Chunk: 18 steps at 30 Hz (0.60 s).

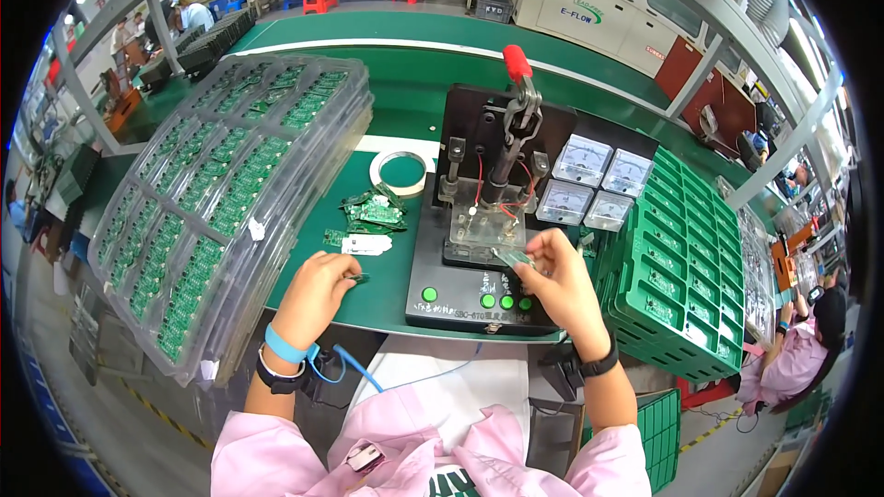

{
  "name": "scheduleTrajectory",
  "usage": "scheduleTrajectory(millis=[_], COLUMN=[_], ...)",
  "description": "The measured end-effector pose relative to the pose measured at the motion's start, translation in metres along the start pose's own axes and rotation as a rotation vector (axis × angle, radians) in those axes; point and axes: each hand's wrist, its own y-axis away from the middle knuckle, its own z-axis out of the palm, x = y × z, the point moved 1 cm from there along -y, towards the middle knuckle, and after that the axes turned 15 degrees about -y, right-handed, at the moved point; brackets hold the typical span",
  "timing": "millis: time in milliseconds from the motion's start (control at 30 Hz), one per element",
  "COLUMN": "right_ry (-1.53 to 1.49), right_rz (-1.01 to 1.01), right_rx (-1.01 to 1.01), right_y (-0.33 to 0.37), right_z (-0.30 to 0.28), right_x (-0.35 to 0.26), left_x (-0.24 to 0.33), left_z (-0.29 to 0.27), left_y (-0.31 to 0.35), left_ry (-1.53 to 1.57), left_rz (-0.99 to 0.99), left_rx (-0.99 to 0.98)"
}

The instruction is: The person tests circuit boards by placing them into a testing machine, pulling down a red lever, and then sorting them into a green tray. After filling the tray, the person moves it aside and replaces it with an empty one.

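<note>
My left hand, with a blue wrist strap, is closed in a pinch on a small green circuit board that shows past the fingertips. My right hand grips another small circuit board at the front of the black test fixture. A clear block with red wires sits above that spot, below a toggle clamp with a red handle. Left of the fixture lies a loose pile of green circuit boards, with a white piece in front and a roll of tape behind.
Stacked clear trays of circuit boards stand at the left. Several panel meters are beside the fixture, and green crates with compartments are at the right. A blue cord hangs from my wrist strap. Another person in pink sits far right.
</note>
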Motion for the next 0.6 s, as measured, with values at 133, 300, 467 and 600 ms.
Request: scheduleTrajectory(millis=[133, 300, 467, 600], right_ry=[0.004, -0.034, -0.096, -0.092], right_rz=[-0.042, -0.029, 0.094, 0.069], right_rx=[0.042, 0.029, 0.048, 0.117], right_y=[0.028, 0.058, 0.094, 0.121], right_z=[-0.011, -0.025, -0.055, -0.084], right_x=[-0.012, -0.022, -0.026, -0.041], left_x=[0.048, 0.099, 0.092, 0.100], left_z=[0.007, 0.031, 0.057, 0.052], left_y=[-0.019, -0.044, -0.051, -0.049], left_ry=[-0.067, -0.153, -0.190, -0.164], left_rz=[0.372, 0.726, 0.686, 0.646], left_rx=[0.272, 0.342, 0.270, 0.169])
